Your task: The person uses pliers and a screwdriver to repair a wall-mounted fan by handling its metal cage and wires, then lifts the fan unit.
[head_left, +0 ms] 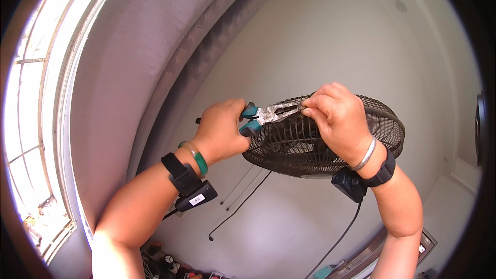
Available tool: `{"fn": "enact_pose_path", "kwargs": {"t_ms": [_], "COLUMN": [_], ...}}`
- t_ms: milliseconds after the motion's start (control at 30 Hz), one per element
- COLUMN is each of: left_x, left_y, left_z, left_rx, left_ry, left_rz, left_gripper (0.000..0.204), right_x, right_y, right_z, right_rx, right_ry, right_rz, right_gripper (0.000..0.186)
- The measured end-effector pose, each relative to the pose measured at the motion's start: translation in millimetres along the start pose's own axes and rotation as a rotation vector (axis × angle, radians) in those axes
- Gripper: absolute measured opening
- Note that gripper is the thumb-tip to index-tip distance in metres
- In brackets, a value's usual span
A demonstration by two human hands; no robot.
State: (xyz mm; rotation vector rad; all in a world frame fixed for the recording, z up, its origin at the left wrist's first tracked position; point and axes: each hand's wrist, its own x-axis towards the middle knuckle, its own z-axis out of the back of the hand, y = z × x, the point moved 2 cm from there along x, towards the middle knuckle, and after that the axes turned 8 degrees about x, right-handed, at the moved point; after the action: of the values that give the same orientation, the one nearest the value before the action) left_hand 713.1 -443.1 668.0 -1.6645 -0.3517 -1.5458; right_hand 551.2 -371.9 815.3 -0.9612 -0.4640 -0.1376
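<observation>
With both bare arms [142,196] angled inward from the lower edge, the left hand [220,126] is curled in a closed grip, while the right hand [341,119] sits slightly higher, its thumb [310,113] and fingertips [313,102] pinched together, pointing leftward.

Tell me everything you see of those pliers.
The pliers have scuffed, silvery metal jaws and teal and dark handles that look rubbery. The left hand grips the handles; the jaws point right, slightly upward, towards the right hand, in front of a dark fan cage. Whether the jaws clamp anything is unclear.
</observation>
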Motion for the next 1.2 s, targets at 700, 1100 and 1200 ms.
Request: {"fn": "enact_pose_path", "kwargs": {"t_ms": [700, 1100, 1200], "left_x": [-7, 5, 5], "left_y": [-5, 15, 11], "left_z": [-8, -6, -1], "left_rx": [0.413, -0.216, -0.362], "left_ry": [-0.497, 0.381, 0.536], "left_rz": [-0.161, 0.081, 0.157], "left_gripper": [0.033, 0.034, 0.040], "right_x": [-8, -7, -9], "right_y": [-11, -4, -4], "right_z": [-5, 0, 0], "right_rx": [0.072, 0.065, 0.067], "right_ry": [0.054, 0.037, 0.028], "right_rz": [-0.041, -0.002, 0.005], "right_gripper": [0.006, 0.006, 0.006]}}
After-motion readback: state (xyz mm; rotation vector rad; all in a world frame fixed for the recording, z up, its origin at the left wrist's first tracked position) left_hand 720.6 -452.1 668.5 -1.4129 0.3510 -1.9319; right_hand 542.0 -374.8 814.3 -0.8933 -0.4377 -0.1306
